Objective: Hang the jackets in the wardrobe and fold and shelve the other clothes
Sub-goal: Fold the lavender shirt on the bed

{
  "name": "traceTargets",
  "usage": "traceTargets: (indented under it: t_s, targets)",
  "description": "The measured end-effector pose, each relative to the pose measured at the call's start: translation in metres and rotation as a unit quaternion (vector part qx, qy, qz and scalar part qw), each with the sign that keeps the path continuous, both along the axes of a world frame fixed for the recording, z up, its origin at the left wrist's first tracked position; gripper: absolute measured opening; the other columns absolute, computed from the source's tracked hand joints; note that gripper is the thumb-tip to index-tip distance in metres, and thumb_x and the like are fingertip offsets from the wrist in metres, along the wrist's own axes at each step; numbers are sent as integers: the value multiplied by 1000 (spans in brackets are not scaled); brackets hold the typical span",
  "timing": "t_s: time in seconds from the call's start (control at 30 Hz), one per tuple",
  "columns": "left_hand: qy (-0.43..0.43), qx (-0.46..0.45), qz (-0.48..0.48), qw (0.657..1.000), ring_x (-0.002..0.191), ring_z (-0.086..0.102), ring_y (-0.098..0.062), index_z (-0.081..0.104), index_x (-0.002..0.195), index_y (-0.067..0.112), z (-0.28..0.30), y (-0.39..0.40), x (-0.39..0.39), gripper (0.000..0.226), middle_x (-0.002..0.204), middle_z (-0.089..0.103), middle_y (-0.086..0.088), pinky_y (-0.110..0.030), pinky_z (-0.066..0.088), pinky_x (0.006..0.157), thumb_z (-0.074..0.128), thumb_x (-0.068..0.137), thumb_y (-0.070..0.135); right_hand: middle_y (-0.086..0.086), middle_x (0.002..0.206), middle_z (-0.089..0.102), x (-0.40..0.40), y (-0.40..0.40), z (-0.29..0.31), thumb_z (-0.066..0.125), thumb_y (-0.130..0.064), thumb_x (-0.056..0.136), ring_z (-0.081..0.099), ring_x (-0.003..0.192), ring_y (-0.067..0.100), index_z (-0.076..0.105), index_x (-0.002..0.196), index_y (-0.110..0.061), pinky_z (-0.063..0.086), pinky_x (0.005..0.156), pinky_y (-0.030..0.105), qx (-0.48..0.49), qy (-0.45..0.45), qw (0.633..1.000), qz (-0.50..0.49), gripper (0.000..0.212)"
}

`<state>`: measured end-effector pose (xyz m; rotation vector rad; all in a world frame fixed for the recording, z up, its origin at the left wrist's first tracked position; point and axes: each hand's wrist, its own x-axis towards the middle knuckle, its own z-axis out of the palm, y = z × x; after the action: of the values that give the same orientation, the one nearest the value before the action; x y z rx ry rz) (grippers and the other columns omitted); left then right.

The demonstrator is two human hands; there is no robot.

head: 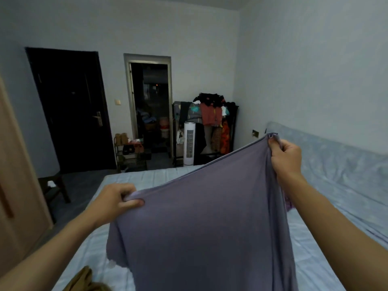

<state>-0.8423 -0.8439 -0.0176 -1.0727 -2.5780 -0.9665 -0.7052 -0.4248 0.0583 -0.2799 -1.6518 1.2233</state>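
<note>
A purple-grey garment [201,223] hangs spread out in the air above the light blue bed [147,177]. My left hand [118,198] pinches its upper left edge, lower down. My right hand [285,156] grips the upper right corner, held higher, so the top edge slopes up to the right. The cloth drops past the bottom of the view and hides much of the bed. A tan garment [84,280] lies on the bed at the bottom left. A bit of patterned purple cloth [288,203] shows behind my right forearm.
A wooden wardrobe side [14,185] stands at the far left, with a dark stool [55,185] beside it. Across the room are a dark door [69,110], an open doorway [150,110], a shoe rack [130,152], a white tower fan [189,143] and a loaded clothes rack [212,124].
</note>
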Motion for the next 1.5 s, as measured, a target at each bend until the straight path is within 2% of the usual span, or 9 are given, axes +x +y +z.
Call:
traceTargets:
  t_s: [0.13,0.33,0.47,0.57,0.7,0.8,0.93,1.27,1.5]
  targets:
    - [-41,-70,-40,996,62,55,-6,62,67,19,2,-15,-39,23,65,60,4,-24,40,59,81,78,20,7,59,27,-35,18,-7,56,-34,98,25,58,17,36,59,-15,22,56,36,9,-15,999,-40,47]
    - [-4,27,35,999,70,60,-8,62,75,15,-28,-29,-84,16,74,63,7,-22,42,64,70,89,13,3,61,32,-70,32,-36,51,-38,100,30,59,13,39,67,-6,27,56,35,61,-79,994,-43,48]
    - [9,18,91,996,70,61,-6,64,74,19,-41,-32,-103,17,71,65,8,-21,42,64,71,87,10,0,61,46,-86,41,-58,61,-42,91,41,56,9,53,71,-5,36,58,35,111,-160,980,31,43]
    - [8,-6,110,994,70,63,-10,65,73,22,-42,-36,-110,18,68,66,7,-22,42,63,73,86,13,3,70,66,-96,49,-80,79,-24,81,54,62,6,68,81,-11,45,60,27,102,-213,968,86,17]
    - [18,-16,139,990,68,63,-14,65,70,20,-33,-33,-113,20,65,66,5,-24,42,63,76,84,13,0,69,64,-110,54,-99,72,-11,87,56,62,6,68,82,-8,44,57,19,86,-206,969,104,7]
    - [4,-18,153,988,69,63,-13,67,69,21,-31,-32,-116,19,66,68,6,-20,41,60,79,80,13,-1,74,68,-124,66,-111,66,-13,91,60,65,5,69,84,-12,48,62,26,61,-200,975,77,8]
    - [-17,-21,170,985,70,63,-17,65,71,22,-39,-35,-126,22,69,67,6,-33,47,66,76,82,8,4,60,53,-143,86,-131,60,-16,95,47,60,15,57,69,-1,36,57,32,49,-206,976,49,29]
    - [-219,124,195,948,68,57,-17,67,79,1,-80,-28,-156,13,75,66,-16,-28,43,62,73,86,10,8,66,62,-192,104,-182,63,-16,94,49,63,15,66,75,-5,39,62,32,-23,-237,969,63,21]
    - [-449,210,190,848,71,62,-22,66,91,-4,-102,4,-184,12,82,66,-17,-26,49,56,70,87,6,6,59,53,-248,100,-233,71,-16,86,43,61,18,63,67,2,35,58,32,-69,-319,945,33,27]
